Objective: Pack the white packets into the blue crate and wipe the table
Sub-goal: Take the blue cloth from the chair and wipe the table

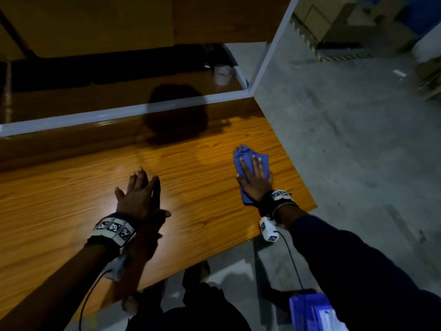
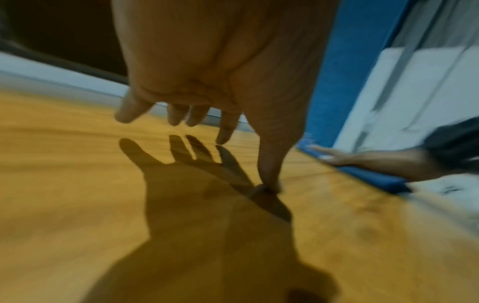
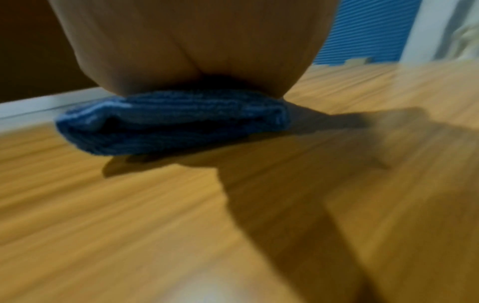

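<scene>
2 hands (image 1: 137, 197) (bare), 1 cloth (image 1: 248, 161), 1 table (image 1: 71, 199), 1 crate (image 1: 307, 311).

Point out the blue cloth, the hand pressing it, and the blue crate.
blue cloth (image 1: 245, 154): head view, bare fold beyond the fingertips.
right hand (image 1: 254, 181): head view, back of the hand, flat on the cloth.
blue crate (image 1: 307, 309): head view, wall at the bottom edge.

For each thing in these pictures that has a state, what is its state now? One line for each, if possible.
left hand: open, fingers spread, one fingertip touching the table, holding nothing.
right hand: flat, fingers straight, pressing on the cloth.
blue cloth: folded, lying on the table under the right hand, near the table's right edge.
table: wooden top, glossy, no packets visible on it.
blue crate: on the floor beside the table, white packets inside.
</scene>
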The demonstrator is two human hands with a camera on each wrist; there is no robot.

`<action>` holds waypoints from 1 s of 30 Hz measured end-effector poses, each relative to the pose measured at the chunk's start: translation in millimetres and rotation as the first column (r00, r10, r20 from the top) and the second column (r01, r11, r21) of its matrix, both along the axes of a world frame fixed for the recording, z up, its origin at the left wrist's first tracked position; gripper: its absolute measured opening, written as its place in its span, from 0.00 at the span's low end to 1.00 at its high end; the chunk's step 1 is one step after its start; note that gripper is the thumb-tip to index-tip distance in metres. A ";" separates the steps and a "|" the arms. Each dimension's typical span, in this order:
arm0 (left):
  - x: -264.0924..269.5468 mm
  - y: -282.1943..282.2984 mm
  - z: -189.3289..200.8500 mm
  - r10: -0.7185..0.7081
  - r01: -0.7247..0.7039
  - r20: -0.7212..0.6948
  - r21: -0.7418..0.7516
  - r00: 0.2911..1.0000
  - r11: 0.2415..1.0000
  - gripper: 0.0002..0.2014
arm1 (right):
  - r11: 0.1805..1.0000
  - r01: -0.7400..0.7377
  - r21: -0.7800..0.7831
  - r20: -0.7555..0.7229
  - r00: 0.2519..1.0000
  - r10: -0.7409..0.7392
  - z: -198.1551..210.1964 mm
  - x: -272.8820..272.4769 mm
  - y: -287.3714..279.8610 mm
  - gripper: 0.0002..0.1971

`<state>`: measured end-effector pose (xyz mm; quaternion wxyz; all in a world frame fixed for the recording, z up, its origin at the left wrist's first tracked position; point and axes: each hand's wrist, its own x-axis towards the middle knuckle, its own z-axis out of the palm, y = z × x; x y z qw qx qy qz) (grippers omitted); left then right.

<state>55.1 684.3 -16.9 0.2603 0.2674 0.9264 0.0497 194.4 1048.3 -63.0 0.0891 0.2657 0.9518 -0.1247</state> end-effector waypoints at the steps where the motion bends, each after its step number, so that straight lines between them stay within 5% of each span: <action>1: -5.1 3.4 0.2 0.015 -0.015 0.002 -0.008 1.000 1.000 0.69 | 1.000 0.006 0.014 -0.008 1.000 -0.006 -3.6 0.7 21.2 0.33; 8: -24.4 21.2 -2.9 0.073 -0.063 0.093 -0.105 0.993 0.993 0.68 | 0.983 0.169 0.077 0.004 0.985 -0.170 -15.2 2.4 133.3 0.32; 12: -35.9 18.0 -8.0 0.035 -0.017 0.131 -0.134 0.991 0.991 0.75 | 0.984 0.175 -0.031 -0.021 0.984 -0.175 -8.3 -4.2 162.9 0.40; 15: -35.6 14.8 -1.7 -0.011 0.028 0.118 -0.145 0.993 0.989 0.79 | 0.979 0.200 -0.033 -0.022 0.979 -0.201 -7.9 -9.5 161.4 0.35; 20: -34.9 13.7 2.8 -0.041 0.055 0.127 -0.112 0.991 0.992 0.82 | 0.974 0.201 0.108 -0.069 0.979 -0.194 -6.3 -9.4 130.2 0.36; 24: -36.5 11.2 0.0 -0.061 0.071 0.132 -0.071 0.989 0.995 0.83 | 0.994 0.095 0.053 0.008 0.995 -0.096 -10.4 -23.7 84.5 0.33; 30: -38.8 2.1 1.2 -0.063 0.069 0.149 -0.038 0.987 0.997 0.82 | 0.998 0.014 0.056 -0.008 1.000 -0.014 -7.8 -64.8 -40.5 0.31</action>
